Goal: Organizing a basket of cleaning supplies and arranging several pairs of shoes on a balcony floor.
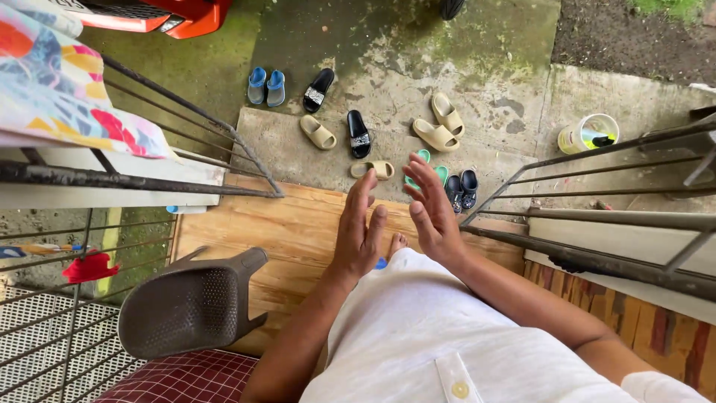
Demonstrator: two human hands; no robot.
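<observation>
The left hand (pixel 358 231) and the right hand (pixel 432 213) are rising in front of the person's chest, palms facing each other with a gap between them; the grip of each is standing apart, fingers spread, holding nothing and touching nothing. Below them the white garment (pixel 418 336) is covering the person's lap, and a bare foot (pixel 397 242) is peeking out beyond its hem.

Nearest past the fingertips, a pair of green sandals (pixel 426 168) is lying at the near edge of the concrete step (pixel 477 112), just beside a pair of dark blue clogs (pixel 462 190). These are looking like moulded foam or rubber: light, bendy, likely slick from damp, and easiest to take by the strap or heel rim. 3 beige slides (pixel 436 127), 2 black slides (pixel 339 112) and a pair of small blue shoes (pixel 266 86) are scattered farther across the step.

The wooden landing (pixel 298 224) is carrying a dark plastic chair (pixel 190 302) at its left edge, between metal railings (pixel 597 257). Moss is staining the concrete, and a white bucket (pixel 589 133) is standing at the right.
</observation>
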